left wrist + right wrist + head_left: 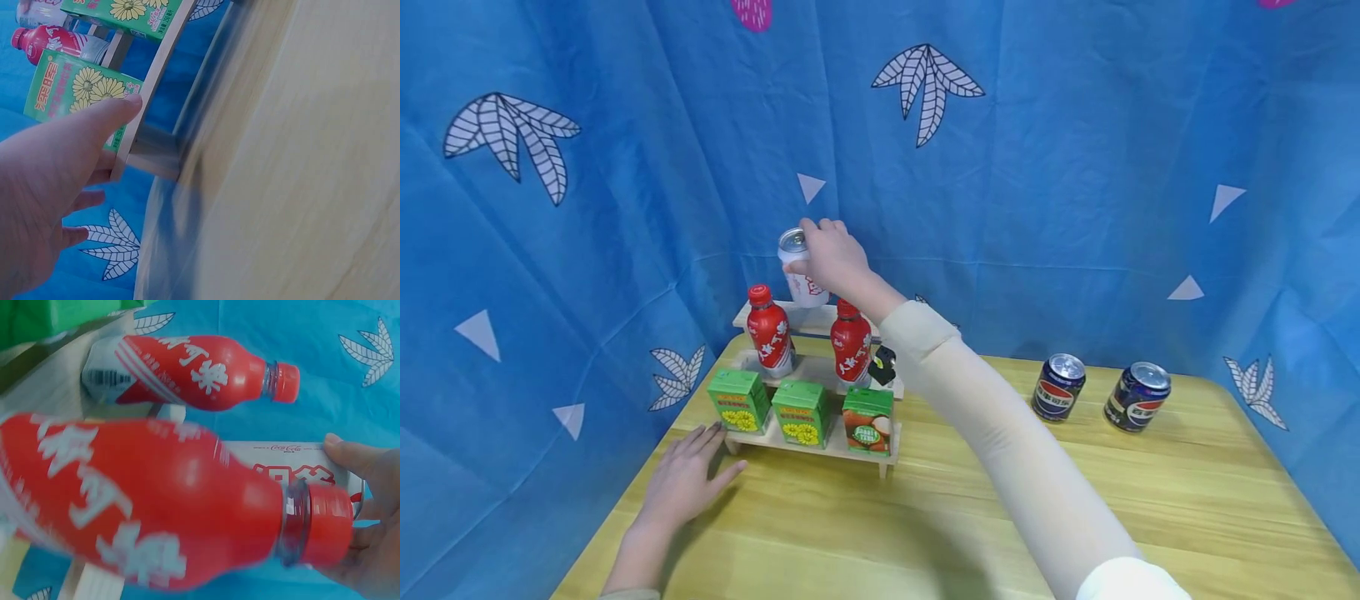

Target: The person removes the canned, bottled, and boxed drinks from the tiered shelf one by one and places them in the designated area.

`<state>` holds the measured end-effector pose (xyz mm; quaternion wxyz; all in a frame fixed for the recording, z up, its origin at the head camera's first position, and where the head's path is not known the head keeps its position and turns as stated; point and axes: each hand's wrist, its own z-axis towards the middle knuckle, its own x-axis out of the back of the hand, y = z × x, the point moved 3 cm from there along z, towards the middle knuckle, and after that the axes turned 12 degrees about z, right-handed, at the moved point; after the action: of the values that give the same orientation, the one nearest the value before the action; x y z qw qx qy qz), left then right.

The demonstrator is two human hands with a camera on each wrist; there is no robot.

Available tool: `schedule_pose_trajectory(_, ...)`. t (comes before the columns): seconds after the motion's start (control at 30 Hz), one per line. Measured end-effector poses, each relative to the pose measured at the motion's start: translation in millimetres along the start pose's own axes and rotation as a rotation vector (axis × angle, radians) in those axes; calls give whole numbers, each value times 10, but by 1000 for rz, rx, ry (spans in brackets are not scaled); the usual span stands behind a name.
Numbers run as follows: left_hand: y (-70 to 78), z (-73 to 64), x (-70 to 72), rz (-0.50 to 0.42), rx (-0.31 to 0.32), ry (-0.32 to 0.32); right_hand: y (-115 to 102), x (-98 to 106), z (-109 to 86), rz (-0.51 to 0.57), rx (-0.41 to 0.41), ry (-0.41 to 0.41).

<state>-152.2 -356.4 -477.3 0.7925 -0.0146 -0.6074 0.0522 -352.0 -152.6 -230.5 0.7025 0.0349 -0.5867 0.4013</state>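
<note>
My right hand [833,257] grips a white soda can [808,289] with red lettering near its upper end, at the top tier of a wooden rack. In the right wrist view the can [300,464] lies partly hidden behind a red-capped bottle [156,500]. My left hand [683,477] is at the rack's lower left corner, fingers extended and thumb apart. The left wrist view shows its thumb [119,112] in front of a green drink carton [81,87] and the lower shelf board [153,78]; whether it touches them I cannot tell.
Two red bottles, the left one [770,332] in full view, stand on the middle tier. Green cartons, including a coconut-pictured one [868,422], line the bottom tier. Two dark blue cola cans, one left [1058,387] and one right [1138,397], stand on the wooden table [1000,517]. Blue curtains [1075,167] surround it.
</note>
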Motion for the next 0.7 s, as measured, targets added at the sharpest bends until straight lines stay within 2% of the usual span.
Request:
schedule_pose_trajectory(0.33, -6, 4, 4, 10, -3, -13, 224, 225, -198, 22, 27, 29)
schedule_pose_trajectory(0.7, 19, -8, 25, -3, -11, -3, 544, 404, -409, 40, 21, 51)
